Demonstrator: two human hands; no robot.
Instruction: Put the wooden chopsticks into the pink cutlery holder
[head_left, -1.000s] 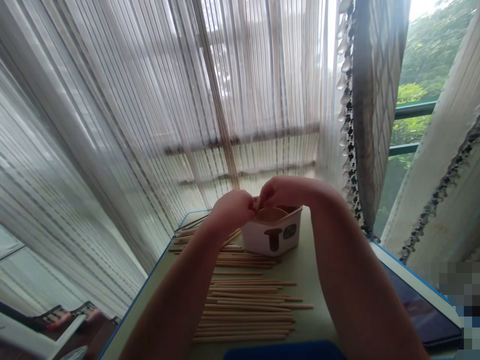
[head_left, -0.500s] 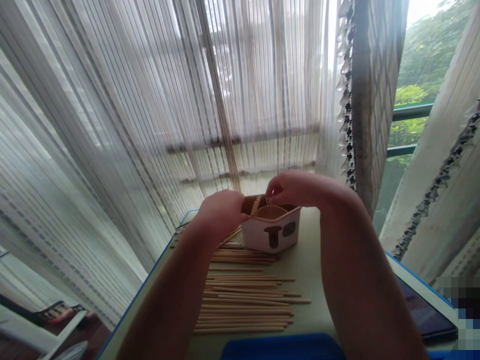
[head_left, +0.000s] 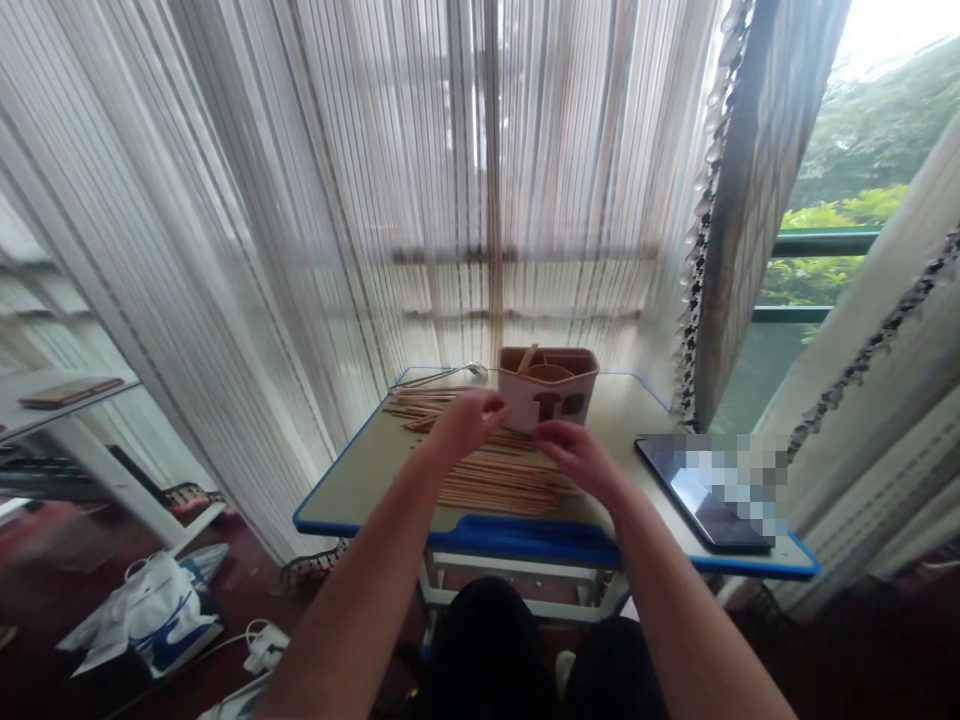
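Wooden sticks (head_left: pixel 501 486) lie partly hidden by the left hand (head_left: pixel 468 420); contact unclear.

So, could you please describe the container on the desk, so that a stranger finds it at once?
Find the blue-edged desk before the striped curtain. Near its far edge, behind most wooden sticks, stands the open container. Unlike the sticks and flat tablet, its pale front bears a dark T-like shape.
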